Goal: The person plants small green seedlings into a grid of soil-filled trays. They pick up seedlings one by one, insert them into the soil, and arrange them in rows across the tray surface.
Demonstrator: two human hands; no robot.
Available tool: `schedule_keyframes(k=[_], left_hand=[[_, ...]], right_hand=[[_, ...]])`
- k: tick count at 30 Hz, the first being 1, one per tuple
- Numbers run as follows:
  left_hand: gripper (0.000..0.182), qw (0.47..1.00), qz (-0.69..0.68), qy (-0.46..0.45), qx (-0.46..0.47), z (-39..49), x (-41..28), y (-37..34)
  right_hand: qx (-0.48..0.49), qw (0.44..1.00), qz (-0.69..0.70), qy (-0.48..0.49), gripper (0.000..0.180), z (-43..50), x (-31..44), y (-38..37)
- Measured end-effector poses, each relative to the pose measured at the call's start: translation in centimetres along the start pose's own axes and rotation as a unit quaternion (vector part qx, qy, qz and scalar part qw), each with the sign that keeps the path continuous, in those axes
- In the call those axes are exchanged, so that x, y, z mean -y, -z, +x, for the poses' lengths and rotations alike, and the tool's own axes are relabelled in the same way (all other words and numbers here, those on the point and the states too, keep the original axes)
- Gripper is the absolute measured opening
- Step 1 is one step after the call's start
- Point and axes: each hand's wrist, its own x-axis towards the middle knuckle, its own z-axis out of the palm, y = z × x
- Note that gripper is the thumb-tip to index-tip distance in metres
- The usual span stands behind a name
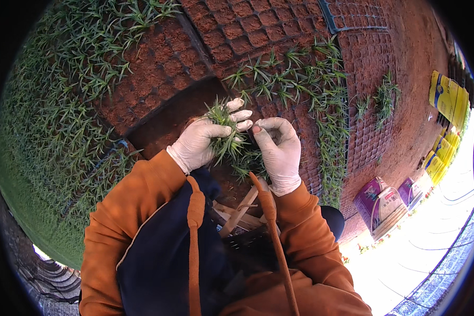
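My left hand [205, 138], in a pale thin glove, holds a bunch of spiky green seedlings [227, 136] between thumb and fingers. Just to its right is my right hand [278, 146], also gloved, with thumb and forefinger tips brought together; a bare fingertip shows through the glove. Whether anything small is pinched there cannot be told. More loose seedlings [249, 164] lie below, between the hands. Beyond them, a soil-filled cell tray [300, 122] carries planted seedlings [284, 79] along its top and right side.
Densely planted seedlings [63, 118] spread across the left. Soil-filled cell trays [252, 23] lie ahead, another [373, 146] at right with two loose seedling clumps. Wooden slats [241, 211] stand near my lap. Purple cartons [379, 205] and yellow bags [450, 98] are far right.
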Motion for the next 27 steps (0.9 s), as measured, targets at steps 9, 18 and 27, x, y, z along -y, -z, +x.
schedule_keyframes(k=[9,18,27], left_hand=[[0.070,0.997,0.074,-0.019,-0.019,0.3,0.0,0.3],[0.068,0.997,0.058,0.007,-0.051,0.2,0.1,1.5],[0.067,0.998,-0.005,-0.002,-0.065,-0.2,-0.5,1.2]], right_hand=[[0.086,0.994,0.002,-0.067,0.013,-1.1,-0.3,-1.0],[-0.014,0.997,-0.025,-0.073,0.018,2.5,1.3,3.9],[0.006,0.861,-0.407,0.306,0.025,6.5,-0.7,2.4]])
